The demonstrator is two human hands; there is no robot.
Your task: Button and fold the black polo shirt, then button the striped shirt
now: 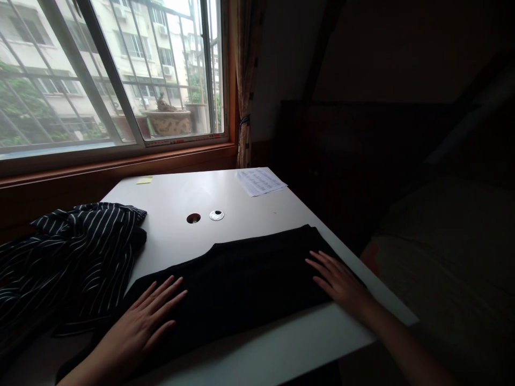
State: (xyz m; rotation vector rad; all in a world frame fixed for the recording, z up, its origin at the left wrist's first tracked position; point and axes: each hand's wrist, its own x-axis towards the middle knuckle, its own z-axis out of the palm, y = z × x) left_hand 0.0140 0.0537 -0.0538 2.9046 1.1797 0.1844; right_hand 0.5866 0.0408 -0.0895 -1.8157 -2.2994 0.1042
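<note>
A black garment, which looks like a pair of trousers (245,284), lies flat and lengthwise across the white table (169,198). My left hand (147,316) rests on its left part, palm down with the fingers spread. On the right end of the cloth lies my right hand (338,281), also flat, fingers apart. Neither hand grips the fabric. Left of my left hand is a crumpled heap of dark clothing with white stripes (96,257), partly over the table's left side.
Printed sheets of paper (261,181) lie at the far right corner, a yellow sticky note (145,180) at the far left. Mid-table are a cable hole (193,218) and a round silver cover (216,215). Behind stands a barred window (161,69) beside a tied curtain (244,123).
</note>
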